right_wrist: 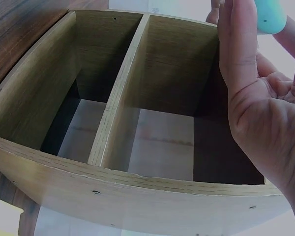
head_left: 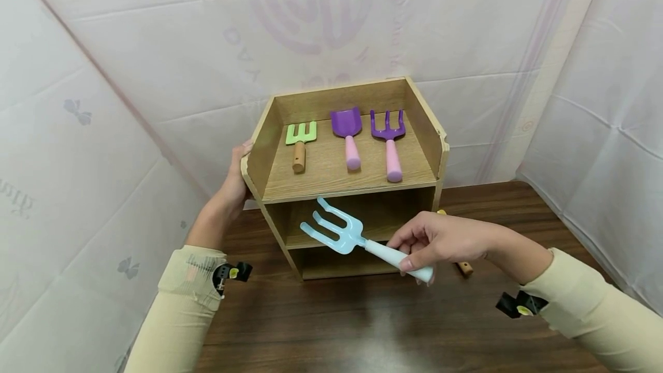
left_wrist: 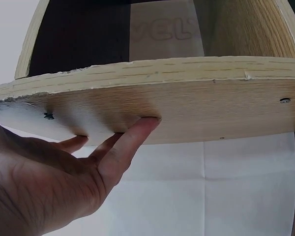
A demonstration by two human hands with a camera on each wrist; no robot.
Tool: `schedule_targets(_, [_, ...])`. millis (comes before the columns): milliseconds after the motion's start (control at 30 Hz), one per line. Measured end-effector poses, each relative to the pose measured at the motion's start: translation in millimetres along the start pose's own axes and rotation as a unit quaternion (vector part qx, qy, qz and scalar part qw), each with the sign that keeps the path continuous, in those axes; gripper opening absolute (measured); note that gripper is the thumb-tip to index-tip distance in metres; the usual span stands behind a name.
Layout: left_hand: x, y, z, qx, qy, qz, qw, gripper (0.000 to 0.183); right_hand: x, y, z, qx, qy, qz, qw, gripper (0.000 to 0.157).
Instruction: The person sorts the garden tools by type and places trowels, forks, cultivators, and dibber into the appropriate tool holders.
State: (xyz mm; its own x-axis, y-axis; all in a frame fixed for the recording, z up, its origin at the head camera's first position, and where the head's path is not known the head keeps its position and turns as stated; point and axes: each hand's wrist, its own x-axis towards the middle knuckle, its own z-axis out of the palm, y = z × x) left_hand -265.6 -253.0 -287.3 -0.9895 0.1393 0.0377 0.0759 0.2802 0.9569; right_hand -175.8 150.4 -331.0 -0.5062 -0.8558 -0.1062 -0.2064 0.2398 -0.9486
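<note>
My right hand [head_left: 440,240] pinches the pale handle of a light blue garden hand fork [head_left: 347,236], its tines pointing up and left in front of the shelf's middle opening. In the right wrist view the rounded handle end [right_wrist: 271,17] shows beside the fingers. My left hand [head_left: 235,180] touches the outer left side of the small wooden shelf [head_left: 331,193]; in the left wrist view its fingertips [left_wrist: 150,122] press that side panel. On the top board lie a green fork [head_left: 300,134] with a wooden handle, a purple shovel [head_left: 347,122] and a purple fork [head_left: 387,131], both pink-handled.
The shelf stands on a dark wood table [head_left: 362,327] against a wall hung with white printed sheeting [head_left: 466,33]. Another tool's wooden handle [head_left: 465,268] lies right of the shelf, partly hidden behind my right hand. Two lower compartments open toward me.
</note>
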Motion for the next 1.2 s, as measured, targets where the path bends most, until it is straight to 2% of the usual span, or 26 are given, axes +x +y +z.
schedule_targets(400, [0.0, 0.9, 0.7, 0.002, 0.005, -0.001, 1.0, 0.074, 1, 4, -1.0, -0.012, 0.011, 0.037, 0.999, 0.025])
schedule_targets(800, [0.2, 2.4, 1.0, 0.009, 0.004, -0.004, 0.9999, 0.075, 9, 21, -0.5, 0.024, 0.103, 0.071, 0.992, 0.032])
schedule_targets(1000, [0.3, 3.1, 1.7, 0.009, -0.002, 0.0, 1.0, 0.074, 16, 32, 4.5, 0.076, 0.14, 0.077, 0.984, 0.041])
schedule_targets(1200, [-1.2, 2.2, 1.9, -0.001, 0.001, -0.005, 1.0, 0.074, 35, 41, 14.0, 0.132, 0.169, 0.076, 0.974, 0.043])
